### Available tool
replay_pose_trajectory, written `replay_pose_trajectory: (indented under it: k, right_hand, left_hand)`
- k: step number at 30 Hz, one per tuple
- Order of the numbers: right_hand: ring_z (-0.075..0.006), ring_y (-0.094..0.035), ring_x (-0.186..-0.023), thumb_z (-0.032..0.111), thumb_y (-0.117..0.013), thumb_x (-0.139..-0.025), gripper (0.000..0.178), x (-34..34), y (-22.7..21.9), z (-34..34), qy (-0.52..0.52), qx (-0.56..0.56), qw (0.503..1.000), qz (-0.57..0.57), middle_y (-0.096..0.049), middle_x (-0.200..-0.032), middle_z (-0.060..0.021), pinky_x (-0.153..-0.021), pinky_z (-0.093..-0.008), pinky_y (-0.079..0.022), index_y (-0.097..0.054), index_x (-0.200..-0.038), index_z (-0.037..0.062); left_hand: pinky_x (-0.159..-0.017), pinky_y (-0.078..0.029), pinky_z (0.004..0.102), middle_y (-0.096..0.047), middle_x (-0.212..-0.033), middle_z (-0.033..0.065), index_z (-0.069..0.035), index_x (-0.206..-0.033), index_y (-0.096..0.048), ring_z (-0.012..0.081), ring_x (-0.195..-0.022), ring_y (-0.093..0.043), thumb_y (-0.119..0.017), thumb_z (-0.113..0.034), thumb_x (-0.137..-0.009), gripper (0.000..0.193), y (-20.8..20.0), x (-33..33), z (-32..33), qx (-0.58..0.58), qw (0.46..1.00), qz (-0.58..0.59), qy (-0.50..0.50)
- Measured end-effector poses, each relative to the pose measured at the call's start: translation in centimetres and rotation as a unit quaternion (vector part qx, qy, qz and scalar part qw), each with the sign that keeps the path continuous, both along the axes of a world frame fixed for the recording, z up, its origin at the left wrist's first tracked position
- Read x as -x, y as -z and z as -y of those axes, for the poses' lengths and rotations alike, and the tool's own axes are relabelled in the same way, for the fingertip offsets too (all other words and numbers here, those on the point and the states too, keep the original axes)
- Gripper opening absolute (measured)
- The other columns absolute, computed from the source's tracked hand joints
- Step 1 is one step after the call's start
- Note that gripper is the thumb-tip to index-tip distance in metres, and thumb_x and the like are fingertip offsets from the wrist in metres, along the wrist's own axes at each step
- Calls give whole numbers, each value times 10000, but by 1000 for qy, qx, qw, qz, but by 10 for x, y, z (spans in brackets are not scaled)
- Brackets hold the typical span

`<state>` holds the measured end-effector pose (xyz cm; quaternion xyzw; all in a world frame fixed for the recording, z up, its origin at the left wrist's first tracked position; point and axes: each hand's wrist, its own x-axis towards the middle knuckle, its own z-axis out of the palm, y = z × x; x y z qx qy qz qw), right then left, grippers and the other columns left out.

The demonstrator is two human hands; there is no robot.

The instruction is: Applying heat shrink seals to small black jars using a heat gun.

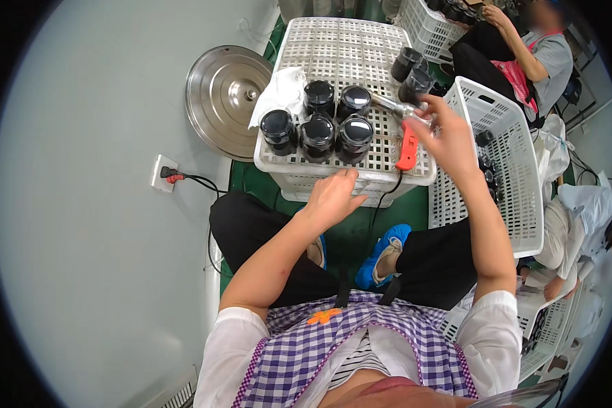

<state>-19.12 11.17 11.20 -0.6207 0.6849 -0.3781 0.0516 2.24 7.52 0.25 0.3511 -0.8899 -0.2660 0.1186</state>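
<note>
Several dark-filled jars with black lids (pixel 317 138) are grouped on an upturned white plastic crate (pixel 343 42) in front of me. A heat gun (pixel 407 146) with a red handle and metal barrel lies right of them, its cord hanging over the front edge. My right hand (pixel 449 132) hovers over the heat gun and near two more jars (pixel 413 83), slightly blurred, with thumb and fingers apart and nothing visible in it. My left hand (pixel 334 197) rests at the crate's front edge, fingertips on the rim and thumb stretched out, holding nothing.
A white cloth (pixel 283 94) lies on the crate's left side. Beyond it, a round metal lid (pixel 230 102) leans by the wall. At right stands a tall white basket (pixel 517 153) with jars inside. A co-worker (pixel 534 61) sits at the far right. A plugged-in socket (pixel 164 173) is on the left.
</note>
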Motion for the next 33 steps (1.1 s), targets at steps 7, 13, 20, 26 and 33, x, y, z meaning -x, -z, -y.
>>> replay_pose_trajectory:
  k: [7, 13, 20, 26, 33]
  right_hand:
    - [-144, -620, -523, 528, -614, -820, 620, 92, 91, -19, 117, -223, 947, 199, -629, -638, -111, -458, -273, -498, -651, -824, -90]
    - [-238, -668, -629, 585, -642, -738, 640, 63, 118, 11, 145, -260, 944, 143, -665, -715, -160, -588, -356, -529, -681, -828, -47]
    - [-288, -673, -781, 525, -684, -694, 593, 61, 133, 7, 173, -184, 942, 222, -679, -821, -187, -722, -364, -507, -684, -877, -39]
    - [-194, -628, -633, 216, -607, -855, 308, 65, 129, -5, 73, -126, 718, 680, -628, -809, -136, -567, -309, -536, -537, -999, -47]
    - [-154, -599, -629, 201, -595, -871, 272, 47, 104, -78, 117, 53, 771, 624, -602, -794, -85, -572, -272, -520, -509, -1031, -1]
  left_hand:
    - [-718, -496, 437, -596, -959, 170, -14, -1043, -521, 362, -864, -600, -684, -259, -792, 388, 0, 24, -15, 26, 990, -46, 134]
    - [-726, -488, 433, -579, -983, 160, -41, -1083, -526, 363, -860, -591, -657, -252, -822, 361, -6, 37, -30, 19, 981, -63, 185]
    - [-708, -490, 431, -578, -984, 154, -45, -1083, -529, 361, -851, -592, -656, -250, -826, 353, -6, 30, -30, 10, 979, -62, 194]
    - [-708, -490, 429, -564, -974, 159, -34, -1066, -520, 352, -840, -591, -660, -249, -813, 361, -35, 23, -25, 51, 976, -88, 195]
    - [-869, -445, 400, -567, -1076, 180, 0, -1217, -465, 342, -997, -550, -813, -277, -635, 732, -114, 1, 42, 234, 964, -81, 92]
